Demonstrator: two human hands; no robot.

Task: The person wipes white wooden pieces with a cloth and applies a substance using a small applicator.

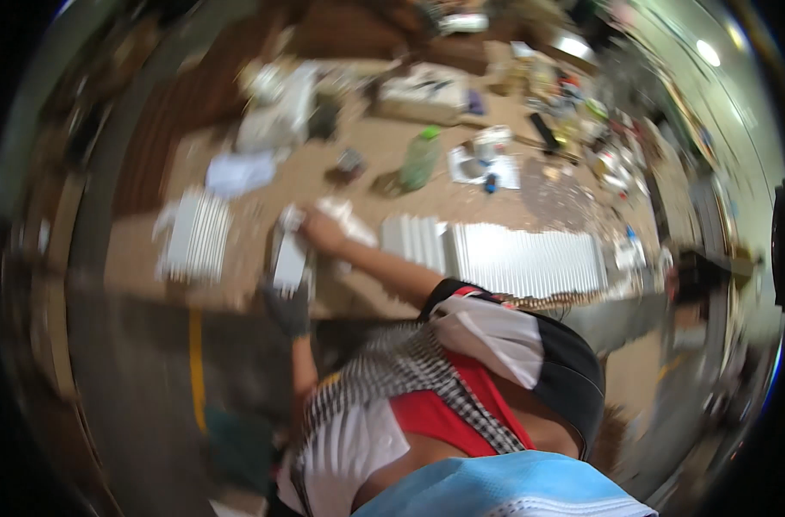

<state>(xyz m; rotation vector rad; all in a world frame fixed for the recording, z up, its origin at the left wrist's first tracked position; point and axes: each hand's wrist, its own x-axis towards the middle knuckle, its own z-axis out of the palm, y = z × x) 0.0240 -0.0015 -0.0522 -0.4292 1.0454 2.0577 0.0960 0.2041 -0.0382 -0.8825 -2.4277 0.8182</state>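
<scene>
A short, pale flat bar (289,265) lies at an angle near the table's front edge, left of the middle. My left hand (287,312), in a grey glove, is closed round its near end. At the far end, my bare right hand (322,231) bends its fingers over a small whitish wad that looks like a cloth, pressed against the bar. Motion blur hides the exact grip. Just behind the right hand lies a crumpled white cloth (349,221). To the left is a stack of silvery-white strips (198,237).
Right of my arm lie a short row of strips (414,244) and a wide row of silvery strips (530,258). Beyond stand a green-capped bottle (421,158), a small dark jar (350,165) and a white roll (492,142). Bottles and clutter (612,159) crowd the far right.
</scene>
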